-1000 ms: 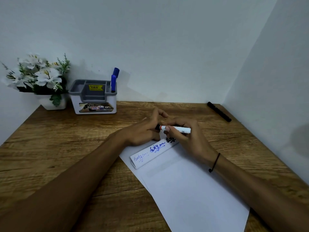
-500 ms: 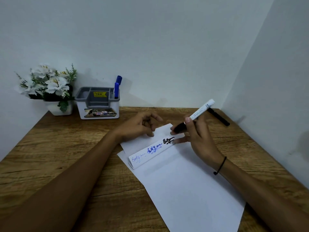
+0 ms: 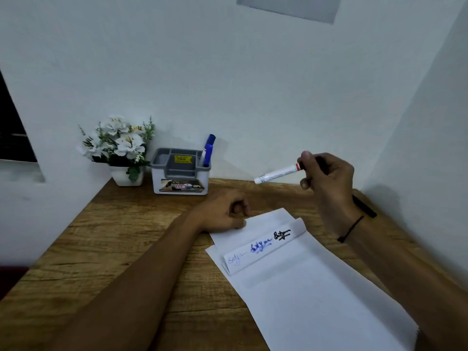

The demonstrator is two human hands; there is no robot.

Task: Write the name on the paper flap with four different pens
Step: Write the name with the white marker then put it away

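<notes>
A white sheet of paper (image 3: 314,295) lies on the wooden desk, its top edge folded into a flap (image 3: 263,247). The flap carries three written names: faint blue, bold blue and black. My right hand (image 3: 326,178) is raised above the desk to the right of the flap and grips a white marker (image 3: 276,174) with a red band; the marker's free end points left. My left hand (image 3: 225,211) rests on the desk with fingers curled, touching the paper's upper left corner and holding nothing.
A grey and white pen holder (image 3: 180,173) with two blue pens (image 3: 208,150) stands at the back. A white flower pot (image 3: 119,148) sits to its left. A black pen (image 3: 364,206) lies by the right wall, partly behind my right wrist. Walls enclose the back and right.
My hands separated from the marker's cap end. My right hand lifted the marker up and to the right, turning it end over end. My left hand settled onto the paper's corner. The view tilted upward.
</notes>
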